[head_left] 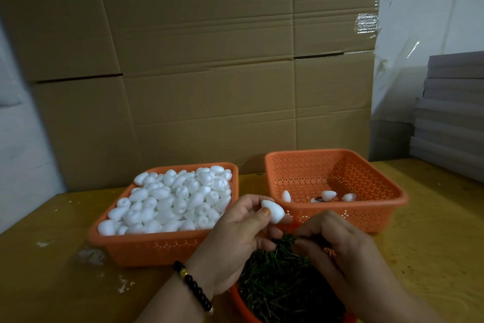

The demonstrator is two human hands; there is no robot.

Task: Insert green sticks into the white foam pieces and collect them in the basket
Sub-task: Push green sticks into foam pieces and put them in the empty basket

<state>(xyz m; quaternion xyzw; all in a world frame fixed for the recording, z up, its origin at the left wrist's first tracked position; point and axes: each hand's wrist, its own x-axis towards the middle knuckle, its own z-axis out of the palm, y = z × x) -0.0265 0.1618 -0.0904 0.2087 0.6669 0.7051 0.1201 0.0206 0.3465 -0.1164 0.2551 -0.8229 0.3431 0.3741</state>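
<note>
A small white egg-shaped foam piece (273,211) is pinched in the curled fingers of the left hand (235,241), held up, likely so a stick can be pushed in. Thin green sticks (282,288) in the round orange bowl (242,304) are picked at by the right hand (337,246), fingers curled; whether one is held cannot be told. A few foam pieces are kept in the orange holey plastic basket (337,165) behind.

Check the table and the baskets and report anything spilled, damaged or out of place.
White crumbs and smears lie scattered on the yellow table, left of the full foam basket; they look like foam bits, though that is unclear. The baskets sit upright, and nothing else stands out.
</note>
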